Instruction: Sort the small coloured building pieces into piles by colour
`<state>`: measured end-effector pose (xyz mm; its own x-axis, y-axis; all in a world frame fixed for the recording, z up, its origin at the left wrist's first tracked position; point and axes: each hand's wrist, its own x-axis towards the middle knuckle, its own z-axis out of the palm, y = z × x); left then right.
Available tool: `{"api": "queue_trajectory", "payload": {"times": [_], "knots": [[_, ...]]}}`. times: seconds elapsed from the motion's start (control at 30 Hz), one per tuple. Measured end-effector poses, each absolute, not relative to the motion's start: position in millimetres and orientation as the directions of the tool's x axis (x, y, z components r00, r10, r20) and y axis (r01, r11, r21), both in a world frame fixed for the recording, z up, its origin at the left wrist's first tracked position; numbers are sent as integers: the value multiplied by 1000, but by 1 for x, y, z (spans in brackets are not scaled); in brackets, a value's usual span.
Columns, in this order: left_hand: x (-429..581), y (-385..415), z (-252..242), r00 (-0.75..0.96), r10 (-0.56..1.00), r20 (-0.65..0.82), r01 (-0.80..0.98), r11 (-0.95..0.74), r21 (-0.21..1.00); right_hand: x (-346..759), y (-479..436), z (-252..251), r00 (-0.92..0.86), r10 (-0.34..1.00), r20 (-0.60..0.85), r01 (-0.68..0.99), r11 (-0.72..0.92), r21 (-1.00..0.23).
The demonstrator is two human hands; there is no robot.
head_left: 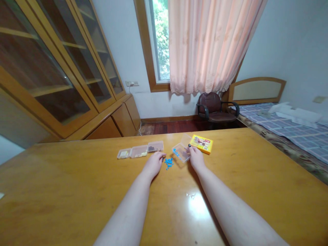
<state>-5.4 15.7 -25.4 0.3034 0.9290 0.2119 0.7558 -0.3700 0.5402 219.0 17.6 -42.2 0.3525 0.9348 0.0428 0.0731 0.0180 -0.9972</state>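
Note:
A small pile of blue building pieces (169, 163) lies loose on the wooden table. My left hand (153, 164) rests at the left side of the pile, its fingers bent and close together; anything between the fingertips is too small to make out. My right hand (196, 159) grips a clear plastic box (181, 152) by its right edge, thumb on top. The box is tilted, its clear lid raised at the back, and a few blue pieces lie along its left side.
Beyond my left hand stand three clear boxes: one with dark pieces (155, 147) and two with pale pieces (138, 152), (124, 153). A yellow printed box (202, 144) lies behind my right hand. Past the table (77, 191) are a chair (210, 106) and bed (294, 114).

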Motion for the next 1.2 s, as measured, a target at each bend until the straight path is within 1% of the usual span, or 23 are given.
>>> {"api": "queue_trajectory", "payload": {"times": [0.1, 0.23, 0.37, 0.6, 0.8, 0.97, 1.07, 1.13, 1.2], "knots": [[-9, 16, -17, 362, 918, 162, 770, -392, 503, 219, 18, -44, 348, 937, 17, 44, 2, -999], [-7, 13, -14, 415, 902, 114, 798, -422, 431, 218, 15, -41, 342, 940, 20, 120, -23, -993], [-3, 14, -17, 416, 902, 119, 825, -429, 369, 216, 12, -37, 309, 948, 75, 198, 12, -980], [2, 14, -15, 366, 927, 88, 878, -375, 297, 214, 11, -38, 280, 955, 98, 226, 34, -973], [4, 13, -14, 362, 929, 73, 898, -368, 241, 213, 9, -36, 270, 956, 114, 258, 42, -965], [4, 15, -18, 307, 948, 89, 912, -320, 257, 214, 9, -36, 256, 960, 116, 281, 41, -959], [7, 14, -16, 245, 952, 185, 897, -295, 329, 213, 9, -37, 229, 964, 134, 330, 53, -943], [12, 11, -14, 211, 940, 268, 873, -305, 382, 211, 8, -38, 192, 970, 149, 374, 68, -925], [17, 7, -11, 208, 923, 324, 850, -334, 407, 208, 7, -39, 137, 978, 156, 405, 88, -910]]}}
